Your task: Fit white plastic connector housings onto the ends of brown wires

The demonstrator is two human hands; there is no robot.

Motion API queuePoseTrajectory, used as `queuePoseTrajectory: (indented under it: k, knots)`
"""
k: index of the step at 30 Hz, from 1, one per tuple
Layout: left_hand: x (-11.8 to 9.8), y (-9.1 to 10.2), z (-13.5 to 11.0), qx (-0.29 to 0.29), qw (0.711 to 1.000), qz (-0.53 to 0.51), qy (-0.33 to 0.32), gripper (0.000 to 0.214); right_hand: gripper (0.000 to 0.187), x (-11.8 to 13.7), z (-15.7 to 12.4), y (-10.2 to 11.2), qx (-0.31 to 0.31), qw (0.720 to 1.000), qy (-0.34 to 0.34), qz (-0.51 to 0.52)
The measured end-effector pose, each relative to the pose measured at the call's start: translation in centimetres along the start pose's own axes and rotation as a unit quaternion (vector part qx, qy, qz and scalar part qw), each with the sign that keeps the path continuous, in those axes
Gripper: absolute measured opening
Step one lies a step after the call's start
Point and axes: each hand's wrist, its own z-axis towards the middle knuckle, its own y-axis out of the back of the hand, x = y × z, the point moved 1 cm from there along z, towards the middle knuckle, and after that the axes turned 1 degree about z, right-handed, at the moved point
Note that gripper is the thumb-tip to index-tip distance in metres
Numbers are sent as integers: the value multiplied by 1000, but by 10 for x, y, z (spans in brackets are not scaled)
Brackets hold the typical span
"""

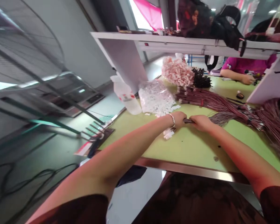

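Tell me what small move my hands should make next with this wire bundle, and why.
Probably slide your right hand along the wire bundle, away from your left hand. Both hands grip it close together, and it looks more spread out beyond the right hand, so this might gather it.

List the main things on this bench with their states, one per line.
Left hand: closed around wires
Right hand: closed around the same wires
Held wires: gathered, spanning both hands
White connectors: clustered below the left wrist
Clear bag: holding white pieces, others loose outside
Dark-red wires: lying bundled
Pink pieces: heaped
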Motion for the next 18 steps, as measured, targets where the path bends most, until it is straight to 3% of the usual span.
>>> queuePoseTrajectory:
  k: [4,6,8,11,12,13,15,16,18]
  knots:
    - [10,10,4,-3,997,-51,-53,43,24,5,5,20,-3,1000,-21,-14]
    - [12,12,1,-20,999,-38,-33,37,22,9,1,35,-21,998,-41,-30]
    - [14,13,2,-101,995,-24,6,16,20,11,-3,48,-42,996,-58,-46]
    - [12,11,4,-246,966,30,-75,18,23,8,-12,51,-97,990,-85,-58]
    - [10,7,4,-281,956,41,-70,18,23,6,-16,44,-111,988,-87,-56]
    - [8,1,5,-278,958,39,-63,18,22,4,-19,34,-111,989,-82,-52]
    - [5,-17,6,-172,983,17,-62,18,20,2,-21,7,-46,996,-69,-37]
    - [3,-26,7,-122,988,15,-92,18,20,0,-22,-6,-12,998,-50,-26]
    - [4,-39,8,-104,987,12,-122,24,23,-3,-22,-19,-12,1000,-17,-3]
